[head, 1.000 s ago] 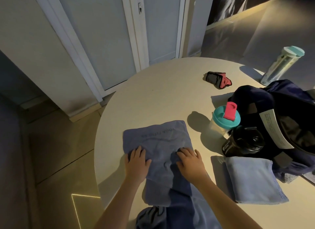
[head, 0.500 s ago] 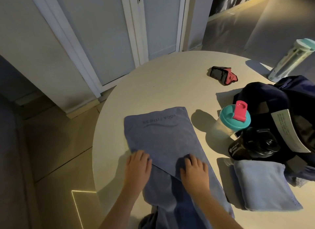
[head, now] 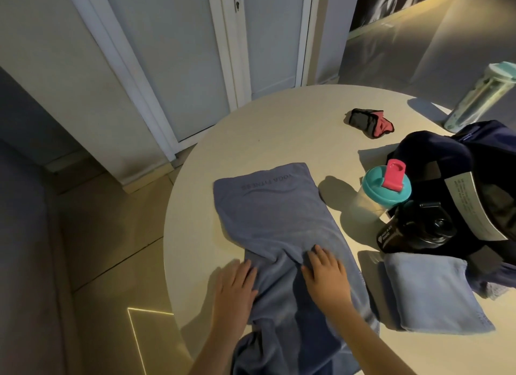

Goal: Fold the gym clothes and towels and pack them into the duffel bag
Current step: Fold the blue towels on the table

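Towel (head: pixel 273 221) work comes first: the long blue-grey one lies lengthwise on the round table (head: pixel 279 117). Its far end, with the printed lettering, lies flat, and its near end spills over the near edge toward you. Your left hand (head: pixel 237 288) rests flat on its left edge with the fingers straight, partly on the bare tabletop. Your right hand (head: pixel 326 279) presses flat on the cloth with the fingers spread. Neither hand grips anything.

A raised ridge of cloth runs between your hands, and the left edge pinches inward just beyond your left hand. This looks like the smoothing stage before a fold, so deal with that ridge now or it will probably be locked in as a crease. Sweep both palms outward and away from you, and draw the left edge out until it runs parallel with the right one. Bring the hanging part up onto the table before you fold, because its weight will likely drag the layers askew.

Fold lengthwise or end to end, matching corners, and aim for a packet like the folded towel (head: pixel 430 290) lying to the right, near the duffel bag (head: pixel 446 151). The teal-lidded shaker (head: pixel 382 190) and black bottle (head: pixel 413 232) stand just right of the cloth, so mind your right elbow when you swing the far end over. The bag appears to be open at the right, though its inside is too dark to judge for room.
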`<state>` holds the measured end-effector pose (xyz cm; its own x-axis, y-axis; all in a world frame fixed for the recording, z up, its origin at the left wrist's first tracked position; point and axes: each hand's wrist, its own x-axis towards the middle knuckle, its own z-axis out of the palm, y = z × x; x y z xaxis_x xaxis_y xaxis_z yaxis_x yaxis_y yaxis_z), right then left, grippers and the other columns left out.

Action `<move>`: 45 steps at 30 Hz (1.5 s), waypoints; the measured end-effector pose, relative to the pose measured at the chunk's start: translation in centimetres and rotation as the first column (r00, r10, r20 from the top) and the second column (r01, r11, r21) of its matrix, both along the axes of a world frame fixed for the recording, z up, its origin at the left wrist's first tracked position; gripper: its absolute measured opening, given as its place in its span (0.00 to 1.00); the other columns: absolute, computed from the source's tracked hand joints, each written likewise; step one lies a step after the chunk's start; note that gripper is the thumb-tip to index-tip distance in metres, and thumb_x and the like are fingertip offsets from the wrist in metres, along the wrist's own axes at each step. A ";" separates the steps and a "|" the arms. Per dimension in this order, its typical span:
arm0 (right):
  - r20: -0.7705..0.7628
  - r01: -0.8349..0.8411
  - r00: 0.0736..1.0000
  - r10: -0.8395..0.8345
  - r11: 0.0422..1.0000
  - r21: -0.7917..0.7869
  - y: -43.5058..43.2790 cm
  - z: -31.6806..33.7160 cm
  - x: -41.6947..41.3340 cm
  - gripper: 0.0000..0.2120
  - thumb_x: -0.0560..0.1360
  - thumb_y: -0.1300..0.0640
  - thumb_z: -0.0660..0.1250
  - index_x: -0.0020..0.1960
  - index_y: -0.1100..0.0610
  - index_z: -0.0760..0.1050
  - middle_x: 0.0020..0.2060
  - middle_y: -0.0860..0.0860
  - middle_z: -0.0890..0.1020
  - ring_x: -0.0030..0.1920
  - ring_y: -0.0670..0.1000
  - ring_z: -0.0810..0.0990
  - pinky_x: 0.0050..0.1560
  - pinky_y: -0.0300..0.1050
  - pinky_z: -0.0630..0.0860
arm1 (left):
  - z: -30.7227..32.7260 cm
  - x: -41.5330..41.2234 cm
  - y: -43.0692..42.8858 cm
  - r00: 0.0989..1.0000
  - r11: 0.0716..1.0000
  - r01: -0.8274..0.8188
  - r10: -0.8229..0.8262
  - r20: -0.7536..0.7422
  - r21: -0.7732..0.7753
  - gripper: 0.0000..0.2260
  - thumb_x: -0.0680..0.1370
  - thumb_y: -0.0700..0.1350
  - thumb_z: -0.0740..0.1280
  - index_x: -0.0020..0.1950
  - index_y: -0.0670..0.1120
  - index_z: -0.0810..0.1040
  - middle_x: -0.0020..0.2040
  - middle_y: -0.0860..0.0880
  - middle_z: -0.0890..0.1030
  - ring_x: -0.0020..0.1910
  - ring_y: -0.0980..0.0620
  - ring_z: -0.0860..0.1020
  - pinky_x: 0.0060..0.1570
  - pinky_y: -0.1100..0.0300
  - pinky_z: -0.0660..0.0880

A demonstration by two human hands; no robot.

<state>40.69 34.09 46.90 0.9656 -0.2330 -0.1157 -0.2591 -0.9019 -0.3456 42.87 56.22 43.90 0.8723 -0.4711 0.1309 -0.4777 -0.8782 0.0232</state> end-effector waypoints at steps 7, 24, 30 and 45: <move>-0.222 -0.094 0.972 0.073 0.992 -0.085 -2.1 -0.6 1.8 0.35 0.78 0.36 0.49 0.78 0.51 0.42 0.77 0.51 0.43 0.77 0.55 0.43 0.74 0.53 0.42 | -0.3 -1.4 2.2 0.996 0.996 -0.080 0.078 0.037 0.039 0.19 0.73 0.57 0.65 0.58 0.47 0.81 0.62 0.47 0.78 0.62 0.43 0.73 0.60 0.42 0.63; -0.099 -0.123 0.988 0.115 0.989 -0.077 -0.2 -1.2 -11.5 0.33 0.78 0.37 0.40 0.74 0.54 0.63 0.73 0.52 0.63 0.72 0.57 0.64 0.73 0.52 0.55 | 3.8 -9.9 -0.3 0.954 0.963 -0.221 0.180 -0.241 -0.155 0.23 0.73 0.58 0.56 0.57 0.47 0.80 0.55 0.50 0.82 0.53 0.49 0.81 0.49 0.54 0.78; 0.186 -0.138 0.974 0.132 0.990 0.017 1.5 1.4 -18.2 0.14 0.66 0.44 0.62 0.38 0.55 0.73 0.36 0.51 0.77 0.36 0.57 0.76 0.32 0.48 0.72 | 4.1 -17.0 -0.7 0.948 0.939 -0.169 0.072 -0.309 -0.300 0.16 0.66 0.60 0.67 0.48 0.53 0.75 0.47 0.58 0.77 0.47 0.57 0.74 0.50 0.63 0.72; 0.189 -0.284 0.927 0.324 0.935 -0.211 -6.4 0.0 -24.3 0.12 0.60 0.57 0.62 0.44 0.49 0.71 0.29 0.46 0.76 0.28 0.50 0.76 0.28 0.39 0.68 | 8.3 -14.7 -1.6 0.825 0.836 -0.543 0.516 -0.229 -0.074 0.08 0.77 0.51 0.67 0.48 0.47 0.76 0.42 0.50 0.78 0.40 0.54 0.76 0.41 0.66 0.70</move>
<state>16.34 27.65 46.94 0.9896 0.0782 0.1208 0.1003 -0.9767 -0.1898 28.22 54.63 52.16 0.9960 0.0806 -0.0377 0.0865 -0.9767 0.1967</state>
